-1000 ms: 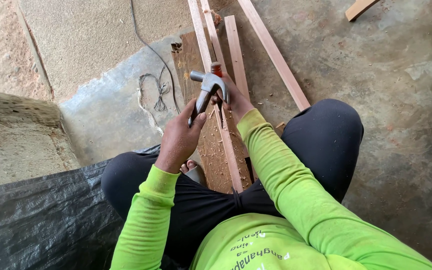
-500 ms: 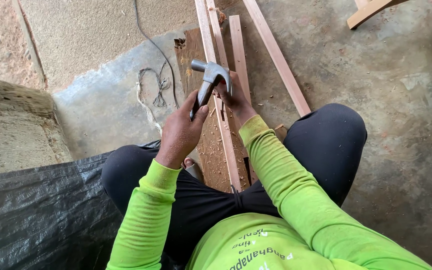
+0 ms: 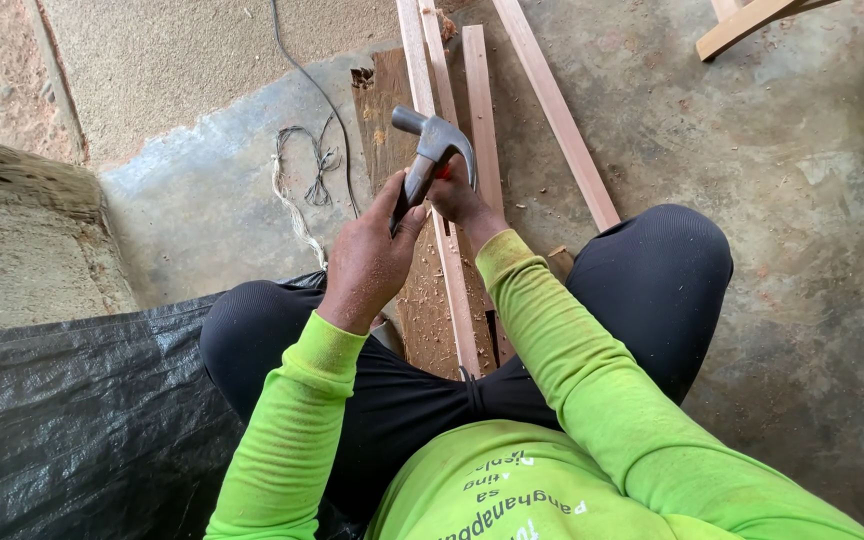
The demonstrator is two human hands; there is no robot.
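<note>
Nearest the camera, the person sits on the concrete floor (image 3: 812, 300) with knees spread, wearing a bright green long-sleeved shirt and black trousers. A black plastic sheet (image 3: 62, 430) lies on the floor at 8 o'clock from the hands. Between the knees, a narrow pale wooden strip (image 3: 455, 300) rests on a darker board (image 3: 422, 310); its long axis runs from 6 o'clock to 12 o'clock, away from the body. The left hand (image 3: 367, 262) is clenched around the handle of a claw hammer (image 3: 430, 150), thumb along the shaft. The hammer's long axis tilts from the left hand toward 1 o'clock, so the steel head stands raised above the strip, striking face pointing to 10 o'clock and claw curving to 3 o'clock. The right hand (image 3: 460, 198) lies at 2 o'clock from the left hand, directly beneath the hammer head and touching the strip; its fingers are curled closed, and a small red part shows at them, but what they pinch cannot be told. The right hand is thus the nearer to the strip, and the hammer head lies just above it. Farther out, several more wooden strips (image 3: 552, 105) extend toward 12 o'clock. A loose tangle of pale cord (image 3: 302, 170) and a thin dark cable (image 3: 317, 90) lie on the floor at 10 to 11 o'clock.
</note>
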